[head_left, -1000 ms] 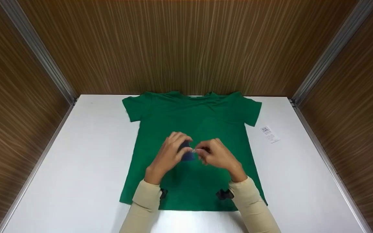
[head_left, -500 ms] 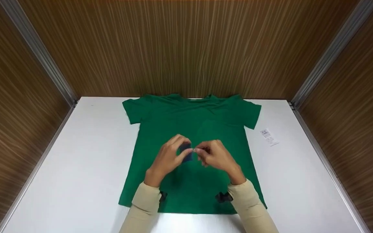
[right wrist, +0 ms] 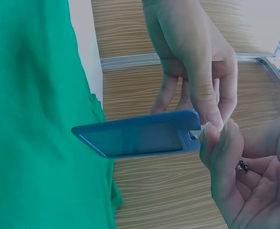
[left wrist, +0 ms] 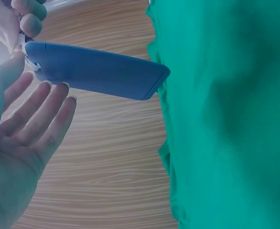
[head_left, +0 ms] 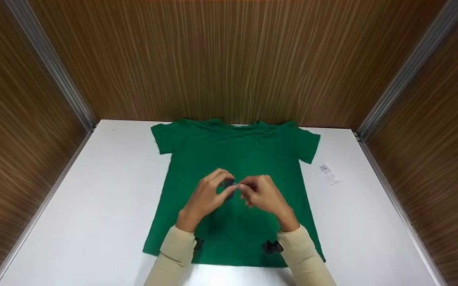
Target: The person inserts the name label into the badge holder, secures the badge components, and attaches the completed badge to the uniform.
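A green T-shirt [head_left: 233, 151] lies flat on the white table [head_left: 105, 198], collar toward the far wall. Both hands hover together over its middle. My left hand [head_left: 218, 187] pinches one end of a flat blue plastic tag [head_left: 229, 185] between thumb and fingers. My right hand [head_left: 253, 190] pinches a small white loop at that same end. In the right wrist view the blue tag [right wrist: 135, 136] sticks out level over the T-shirt [right wrist: 35, 119], and a small metal piece [right wrist: 241, 166] sits in the right palm. In the left wrist view the tag [left wrist: 97, 71] reaches the T-shirt's edge [left wrist: 226, 119].
A small white printed card [head_left: 328, 173] lies on the table to the right of the shirt. Wood-grain walls with metal corner rails [head_left: 54, 71] close in the table on the left, far and right sides. Bare tabletop flanks the shirt.
Both hands have stayed together over the shirt's middle. Less of the blue tag shows between the fingers in the head view than before.
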{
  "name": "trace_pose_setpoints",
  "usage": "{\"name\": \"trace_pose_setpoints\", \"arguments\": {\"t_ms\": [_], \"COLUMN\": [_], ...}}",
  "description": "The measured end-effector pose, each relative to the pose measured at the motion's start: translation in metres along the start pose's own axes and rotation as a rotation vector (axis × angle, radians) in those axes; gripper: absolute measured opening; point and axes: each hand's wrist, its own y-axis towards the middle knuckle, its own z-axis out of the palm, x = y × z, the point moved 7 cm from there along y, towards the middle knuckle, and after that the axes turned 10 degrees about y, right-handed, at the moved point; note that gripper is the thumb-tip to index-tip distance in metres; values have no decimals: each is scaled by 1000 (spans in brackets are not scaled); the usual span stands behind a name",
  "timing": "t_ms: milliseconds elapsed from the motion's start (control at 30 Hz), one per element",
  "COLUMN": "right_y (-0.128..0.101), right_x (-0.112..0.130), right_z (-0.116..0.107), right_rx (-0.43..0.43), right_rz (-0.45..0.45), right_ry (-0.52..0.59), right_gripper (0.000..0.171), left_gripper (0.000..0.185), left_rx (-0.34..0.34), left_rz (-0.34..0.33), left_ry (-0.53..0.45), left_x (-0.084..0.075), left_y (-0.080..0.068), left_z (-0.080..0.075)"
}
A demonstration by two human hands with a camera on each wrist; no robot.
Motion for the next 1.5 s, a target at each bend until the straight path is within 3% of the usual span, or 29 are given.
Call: {"name": "trace_pose_setpoints", "arguments": {"t_ms": [600,767,1000,1500], "right_y": [0,3,7,0], "right_x": [4,3,4,-1], "right_z": [-6,-6,-3,3], "right_rx": [-27,-25,-21,-13], "right_rz": [-12,-7,14,-38], "right_ry": [22,31,40,58], "right_gripper": [23,23,23,23], "left_gripper": [17,19,19,16], "left_rx": [20,-2,-21,-17], "left_rz": [21,25,19,12], "left_ry": [-30,-29,-34,-44], "left_x": [-2,0,4,2], "left_y": [9,10,7,-2], "left_z": [1,1,1,2]}}
